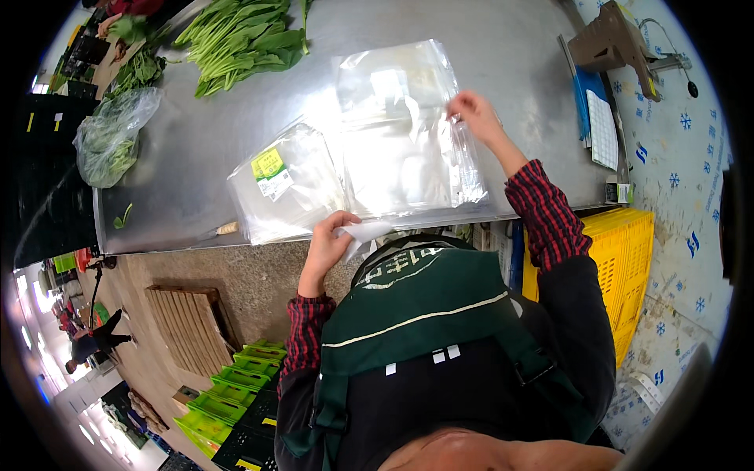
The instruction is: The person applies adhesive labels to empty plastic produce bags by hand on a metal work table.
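Observation:
My left hand is at the front edge of the steel table, its thumb and fingers pinching a piece of white paper. My right hand is at the right edge of a stack of clear plastic bags. Motion blurs its fingertips, so whether they hold anything cannot be made out. Left of that stack lies a second pile of clear bags. A yellow, green and white printed label is on its top bag.
Leafy greens lie on the steel table, with a plastic bag of greens farther left. A wooden-handled knife rests by the front edge. At right are a brown device, a white label sheet and yellow crates.

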